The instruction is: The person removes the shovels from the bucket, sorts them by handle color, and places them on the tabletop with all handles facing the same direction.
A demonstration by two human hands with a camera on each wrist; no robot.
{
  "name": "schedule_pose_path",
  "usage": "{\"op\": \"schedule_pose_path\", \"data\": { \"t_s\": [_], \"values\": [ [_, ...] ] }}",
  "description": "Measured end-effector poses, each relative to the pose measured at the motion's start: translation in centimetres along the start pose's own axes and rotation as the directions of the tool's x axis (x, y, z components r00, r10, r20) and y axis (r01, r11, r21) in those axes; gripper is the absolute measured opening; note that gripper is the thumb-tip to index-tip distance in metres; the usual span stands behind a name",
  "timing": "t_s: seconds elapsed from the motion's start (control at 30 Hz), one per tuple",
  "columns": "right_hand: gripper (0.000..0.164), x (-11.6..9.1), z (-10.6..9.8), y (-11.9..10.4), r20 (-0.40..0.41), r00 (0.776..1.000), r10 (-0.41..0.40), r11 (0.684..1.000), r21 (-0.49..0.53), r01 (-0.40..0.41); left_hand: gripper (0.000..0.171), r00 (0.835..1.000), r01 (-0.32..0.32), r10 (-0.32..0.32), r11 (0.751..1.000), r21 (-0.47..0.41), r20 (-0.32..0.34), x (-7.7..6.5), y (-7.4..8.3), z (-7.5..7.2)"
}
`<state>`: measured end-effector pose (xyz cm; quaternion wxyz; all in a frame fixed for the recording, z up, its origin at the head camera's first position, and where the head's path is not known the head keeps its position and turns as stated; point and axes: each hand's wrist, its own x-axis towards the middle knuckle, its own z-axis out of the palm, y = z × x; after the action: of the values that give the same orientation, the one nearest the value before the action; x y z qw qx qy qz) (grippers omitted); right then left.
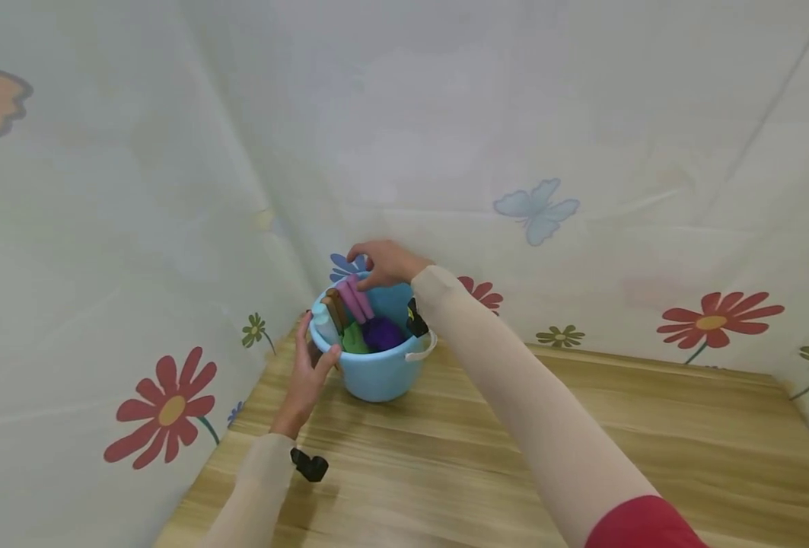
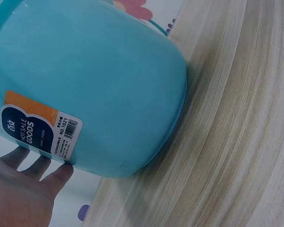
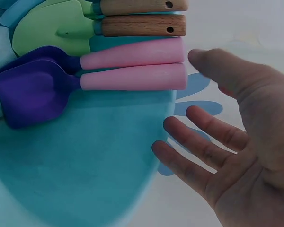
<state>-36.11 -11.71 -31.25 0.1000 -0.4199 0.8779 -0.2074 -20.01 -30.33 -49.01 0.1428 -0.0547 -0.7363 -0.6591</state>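
Right wrist view: purple spades [image 3: 35, 90] sit upper left (light and stiff, I guess), best held by the pink handles [image 3: 132, 77]. Right hand [image 3: 258, 146] is spread, empty; left hand [image 1: 307, 377] touches the bucket [image 1: 378, 377], fingers straight.

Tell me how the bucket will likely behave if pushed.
Pushed high, the bucket may tip, since it narrows toward its base. Its smooth, plastic-looking wall might feel slippery. The shovels leaning inside would probably shift, as nothing visibly fastens them.

Head looks forward, down on wood-grain bench [image 1: 431, 464]; left wrist, close, tilted, faces light-blue plastic bucket [image 2: 118, 94]; right wrist, close, shares bucket's interior with head.
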Motion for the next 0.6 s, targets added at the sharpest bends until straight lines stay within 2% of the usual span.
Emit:
{"op": "schedule_pose_path", "data": {
  "t_s": [0.4, 0.6],
  "values": [
    [0.054, 0.4, 1.2, -0.4, -0.002, 1.0, 0.014, 1.0, -0.003, -0.014, 0.081, 1.0, 0.015, -0.015, 1.0, -0.008, -0.003, -0.3, 0.3, 0.7],
    [0.053, 0.6, 1.7, -0.3, -0.007, 0.999, 0.054, 0.998, -0.028, -0.054, 0.082, 1.0, 0.006, -0.006, 1.0, -0.011, 0.008, -0.1, 0.2, 1.0]
  ]
}}
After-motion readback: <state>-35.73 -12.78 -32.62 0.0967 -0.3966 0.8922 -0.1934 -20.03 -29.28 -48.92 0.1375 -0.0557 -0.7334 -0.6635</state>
